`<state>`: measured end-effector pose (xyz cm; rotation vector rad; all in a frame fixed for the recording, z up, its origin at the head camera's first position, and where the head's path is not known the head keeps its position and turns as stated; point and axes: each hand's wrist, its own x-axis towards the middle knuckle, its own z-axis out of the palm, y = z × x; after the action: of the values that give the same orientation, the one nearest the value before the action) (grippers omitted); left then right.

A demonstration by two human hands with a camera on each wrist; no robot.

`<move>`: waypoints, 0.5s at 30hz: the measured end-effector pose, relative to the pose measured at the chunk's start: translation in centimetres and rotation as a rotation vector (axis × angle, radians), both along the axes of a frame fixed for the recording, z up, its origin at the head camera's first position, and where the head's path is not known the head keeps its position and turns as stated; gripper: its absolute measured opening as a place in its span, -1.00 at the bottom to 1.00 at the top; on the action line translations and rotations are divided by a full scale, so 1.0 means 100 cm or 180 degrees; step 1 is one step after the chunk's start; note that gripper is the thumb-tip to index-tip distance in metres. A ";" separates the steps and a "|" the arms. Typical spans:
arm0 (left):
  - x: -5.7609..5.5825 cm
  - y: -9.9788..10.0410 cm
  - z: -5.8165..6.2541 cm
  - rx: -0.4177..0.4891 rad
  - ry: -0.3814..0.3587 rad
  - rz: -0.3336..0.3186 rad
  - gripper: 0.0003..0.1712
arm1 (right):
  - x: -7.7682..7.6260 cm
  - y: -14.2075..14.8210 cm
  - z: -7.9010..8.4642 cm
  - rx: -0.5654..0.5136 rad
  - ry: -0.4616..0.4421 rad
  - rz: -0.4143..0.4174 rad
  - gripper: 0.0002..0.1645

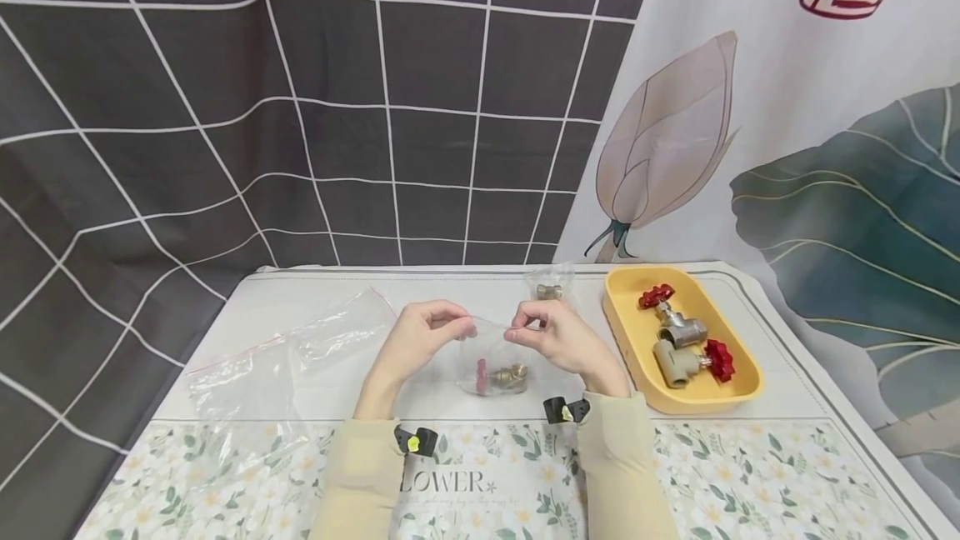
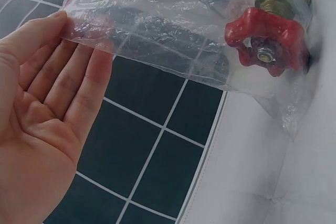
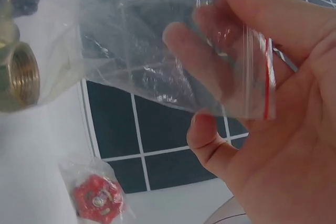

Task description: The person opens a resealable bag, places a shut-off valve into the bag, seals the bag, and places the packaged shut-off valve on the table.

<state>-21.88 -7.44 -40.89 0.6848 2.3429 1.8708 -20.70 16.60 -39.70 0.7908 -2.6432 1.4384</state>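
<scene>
Between both hands hangs a clear zip bag (image 1: 480,348) with a red line along its mouth. Inside it, low near the table, is a brass valve (image 1: 512,377) with a red handwheel (image 2: 268,43). My left hand (image 1: 422,338) pinches the bag's upper left corner between thumb and fingers. At the opposite upper corner my right hand (image 1: 561,338) pinches the bag's edge; in the right wrist view some fingers show through the plastic behind it. The valve's threaded brass opening (image 3: 23,74) shows at the left of that view.
A yellow tray (image 1: 621,332) at the right holds a metal valve (image 1: 678,328) and a beige valve (image 1: 675,363), both with red handwheels. Another bagged valve (image 1: 550,291) lies behind my right hand. Flat clear bags (image 1: 251,382) spread over the table's left side.
</scene>
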 end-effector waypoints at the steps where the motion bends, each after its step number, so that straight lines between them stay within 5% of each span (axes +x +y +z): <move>1: 0.002 0.000 0.004 -0.0009 -0.0007 0.0020 -0.79 | 0.000 0.000 0.001 0.0026 0.0003 -0.0009 -0.82; 4: 0.009 0.002 0.015 -0.0022 -0.0029 0.0062 -0.82 | -0.006 0.004 -0.006 0.0068 0.0005 -0.0066 -0.89; 15: 0.008 0.002 0.014 0.0061 -0.0100 0.0166 -0.82 | -0.007 0.007 -0.009 0.0043 -0.0068 -0.0296 -0.95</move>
<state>-21.05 -7.29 -39.53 0.5970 2.3489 1.9128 -21.40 17.26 -40.58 0.6479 -2.6691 1.4158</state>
